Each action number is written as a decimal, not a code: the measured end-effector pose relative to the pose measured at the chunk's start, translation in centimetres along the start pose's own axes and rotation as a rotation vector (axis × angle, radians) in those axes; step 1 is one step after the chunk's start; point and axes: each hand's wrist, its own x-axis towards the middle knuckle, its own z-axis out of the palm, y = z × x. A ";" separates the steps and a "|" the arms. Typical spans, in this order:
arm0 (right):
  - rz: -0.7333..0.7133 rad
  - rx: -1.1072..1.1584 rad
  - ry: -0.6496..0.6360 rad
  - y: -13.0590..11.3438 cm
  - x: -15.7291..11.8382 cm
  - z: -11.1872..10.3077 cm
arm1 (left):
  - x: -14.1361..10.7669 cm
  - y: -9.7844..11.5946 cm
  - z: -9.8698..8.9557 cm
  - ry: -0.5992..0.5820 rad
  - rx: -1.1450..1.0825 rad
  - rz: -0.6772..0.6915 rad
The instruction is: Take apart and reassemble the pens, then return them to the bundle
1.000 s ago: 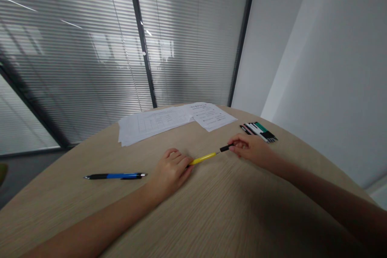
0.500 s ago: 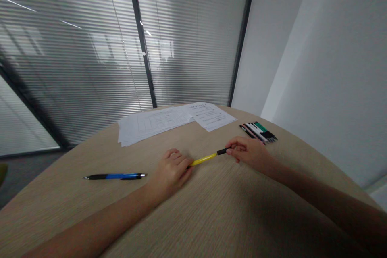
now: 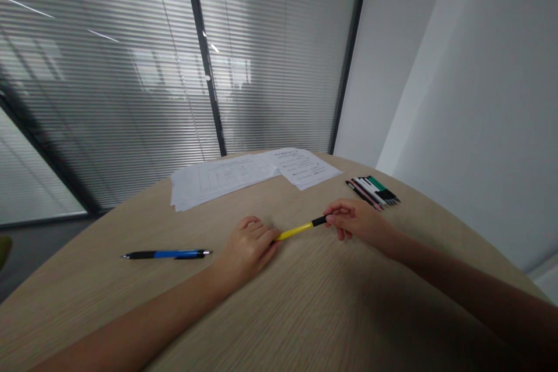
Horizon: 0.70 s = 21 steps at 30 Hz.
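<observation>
A yellow pen (image 3: 295, 232) with black ends spans the gap between my two hands, just over the wooden table (image 3: 300, 314). My left hand (image 3: 253, 242) rests on the tabletop, its fingers closed on the pen's left end, which is mostly hidden. On the other side, my right hand (image 3: 355, 221) pinches the black right end between thumb and fingers; the tip is covered. To the left of my left hand lies a blue and black pen (image 3: 174, 254), flat on the table.
Behind my right hand lies a row of several pens (image 3: 372, 192), some black, white, pink and green. Printed sheets of paper (image 3: 226, 180) overlap along the table's far edge. Beyond stand glass panels with blinds (image 3: 270, 70) and a white wall (image 3: 479, 99) on the right.
My right hand has shifted very slightly left and its lower fingers have curled down a little more. The yellow pen stays between both hands; my left hand is almost still.
</observation>
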 end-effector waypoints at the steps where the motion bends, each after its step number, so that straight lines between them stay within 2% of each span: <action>1: 0.008 0.016 -0.005 0.1 0.0 0.1 | 0.0 0.0 0.0 -0.005 -0.001 0.001; 5: 0.028 0.034 -0.028 0.3 -0.1 0.3 | -0.1 -0.1 0.1 -0.011 -0.001 0.015; 12: -0.021 -0.004 -0.092 0.4 -0.9 1.5 | 0.2 0.2 -0.4 0.037 0.012 0.090; 18: -0.176 -0.256 -0.055 0.6 -1.9 3.3 | 0.2 0.6 -0.7 0.070 0.033 0.198; 21: -0.202 -0.329 -0.030 0.6 -2.1 3.6 | 0.2 0.6 -0.7 0.074 0.025 0.197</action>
